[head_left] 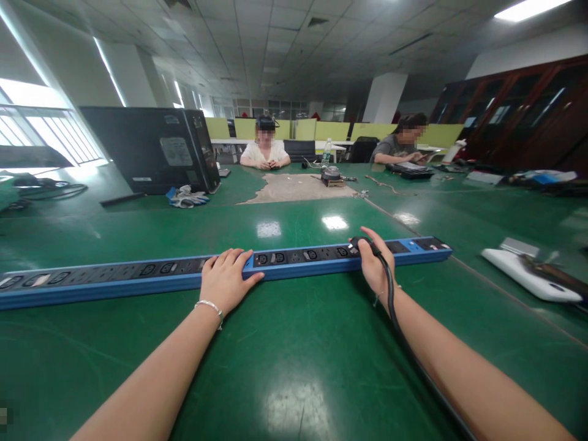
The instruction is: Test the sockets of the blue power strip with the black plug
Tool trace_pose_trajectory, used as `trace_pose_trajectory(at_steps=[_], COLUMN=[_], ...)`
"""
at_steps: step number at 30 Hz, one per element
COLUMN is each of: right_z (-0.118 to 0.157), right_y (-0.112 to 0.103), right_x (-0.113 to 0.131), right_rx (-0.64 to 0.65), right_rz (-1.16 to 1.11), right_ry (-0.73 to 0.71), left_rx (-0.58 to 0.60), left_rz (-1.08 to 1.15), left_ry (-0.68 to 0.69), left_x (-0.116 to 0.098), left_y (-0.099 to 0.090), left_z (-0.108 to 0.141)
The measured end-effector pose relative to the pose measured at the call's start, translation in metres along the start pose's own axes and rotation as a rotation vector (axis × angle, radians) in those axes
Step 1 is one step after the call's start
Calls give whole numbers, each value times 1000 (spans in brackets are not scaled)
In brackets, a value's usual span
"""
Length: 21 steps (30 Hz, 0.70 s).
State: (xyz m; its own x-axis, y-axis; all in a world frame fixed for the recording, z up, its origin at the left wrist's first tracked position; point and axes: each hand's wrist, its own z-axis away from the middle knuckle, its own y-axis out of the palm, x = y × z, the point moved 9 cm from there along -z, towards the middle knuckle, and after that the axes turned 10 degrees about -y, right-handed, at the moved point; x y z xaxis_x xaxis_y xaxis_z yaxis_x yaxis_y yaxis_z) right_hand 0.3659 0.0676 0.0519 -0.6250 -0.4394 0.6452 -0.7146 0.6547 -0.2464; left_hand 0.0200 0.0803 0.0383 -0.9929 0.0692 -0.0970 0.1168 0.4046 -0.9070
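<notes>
The power strip (294,267) is long, blue-sided and black-faced.

a hand could pass between left forearm (147,373) and black cable (412,353), until the blue power strip (305,268) bars the way.

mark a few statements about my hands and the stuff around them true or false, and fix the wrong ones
1. The left hand rests on the blue power strip. True.
2. The right hand holds a bright yellow plug. False: the plug is black.
3. Gloves lie near the black computer case. True.
4. The clear bottle stands nearer the camera than the strip. False: it stands beyond the strip.
5. Both wrists are bare. False: the left wrist wears a bracelet.
</notes>
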Motion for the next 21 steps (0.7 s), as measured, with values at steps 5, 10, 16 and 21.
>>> trace_pose_trajectory(at_steps=[5,10,16,21], right_z=[10,23,22,22], right_y=[61,103,113,120], right_x=[41,74,77,94], right_rx=[240,439,439,459], right_rz=[-99,72,280,479], right_ry=[-9,-98,-101,-199], left_rx=[-3,-12,2,5], left_rz=[6,24,44,60], left_ry=[-16,1,-5,-5], left_x=[1,0,0,0], left_y=[2,1,0,0], left_z=[0,1,1,1])
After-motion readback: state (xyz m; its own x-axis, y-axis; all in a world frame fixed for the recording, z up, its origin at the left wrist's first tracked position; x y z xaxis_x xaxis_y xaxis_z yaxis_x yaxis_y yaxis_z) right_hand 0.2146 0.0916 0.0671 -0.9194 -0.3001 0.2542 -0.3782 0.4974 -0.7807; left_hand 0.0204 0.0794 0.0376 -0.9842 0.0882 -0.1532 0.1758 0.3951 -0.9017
